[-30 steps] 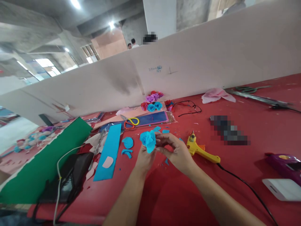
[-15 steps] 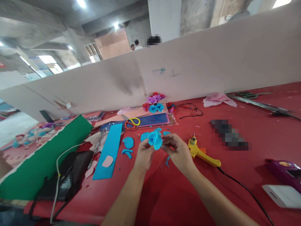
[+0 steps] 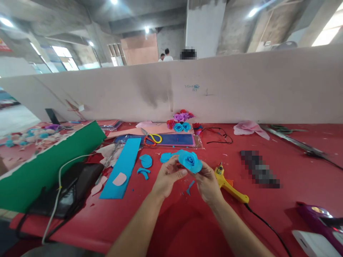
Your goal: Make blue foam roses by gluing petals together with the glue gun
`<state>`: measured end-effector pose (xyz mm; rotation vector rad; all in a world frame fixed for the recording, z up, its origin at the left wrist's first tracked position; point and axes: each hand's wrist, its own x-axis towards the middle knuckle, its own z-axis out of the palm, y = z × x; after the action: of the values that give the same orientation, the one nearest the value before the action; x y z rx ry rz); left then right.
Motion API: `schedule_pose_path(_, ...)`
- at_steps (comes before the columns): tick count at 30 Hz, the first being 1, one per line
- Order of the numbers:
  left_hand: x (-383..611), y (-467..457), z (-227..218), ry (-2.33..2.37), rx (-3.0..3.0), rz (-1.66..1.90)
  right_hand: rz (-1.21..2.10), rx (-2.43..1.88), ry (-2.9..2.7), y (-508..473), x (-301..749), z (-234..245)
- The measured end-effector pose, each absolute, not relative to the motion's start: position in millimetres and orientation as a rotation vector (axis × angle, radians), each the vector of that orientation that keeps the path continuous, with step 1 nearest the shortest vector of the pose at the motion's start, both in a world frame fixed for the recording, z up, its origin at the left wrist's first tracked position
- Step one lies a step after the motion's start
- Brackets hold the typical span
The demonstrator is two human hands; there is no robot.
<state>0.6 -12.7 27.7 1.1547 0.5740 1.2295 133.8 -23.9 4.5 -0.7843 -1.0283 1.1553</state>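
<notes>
A blue paper rose point(image 3: 190, 161) is held up over the red table between both hands, its spiral centre facing me. My left hand point(image 3: 168, 177) pinches its left side, thumb stretched across below the petals. From the right and beneath, my right hand point(image 3: 208, 180) grips the flower's base; some of its fingers are hidden behind the petals. Cut blue petals point(image 3: 145, 161) and a curled blue scrap point(image 3: 144, 173) lie left of my hands. A yellow glue gun point(image 3: 230, 189) rests just right of my right hand.
Farther back lie scissors point(image 3: 152, 138) and a bunch of finished paper flowers point(image 3: 182, 122). A blue paper strip point(image 3: 122, 167) and a green sheet point(image 3: 53, 167) are at the left. Eyeglasses point(image 3: 218, 135) and a purple device point(image 3: 321, 221) sit to the right. A white partition point(image 3: 120, 92) closes off the back.
The rose has turned, so its open centre and outer petals now show more. Both hands have shifted slightly right, and the camera view has levelled.
</notes>
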Motion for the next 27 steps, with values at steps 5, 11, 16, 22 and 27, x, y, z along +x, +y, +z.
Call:
schedule_pose_path(5, 0, -13, 28, 0.603, 0.969, 1.32, 1.166, -0.777, -1.016, -22, 131, 1)
schedule_pose_path(11, -1, -12, 28, 0.608, 0.936, 1.359, 1.219, -0.752, -0.942, -23, 129, 1)
schedule_pose_path(16, -1, -10, 25, 0.67, 1.062, 1.347, 1.23, -0.742, -0.875, -22, 131, 2)
schedule_pose_path(22, 7, -14, 25, 0.918, 1.527, 1.36, 1.217, -0.736, -0.919, -23, 129, 3)
schedule_pose_path(27, 9, -15, 21, 1.005, 1.537, 1.435, 1.173, -0.767, -0.963, -24, 126, 6)
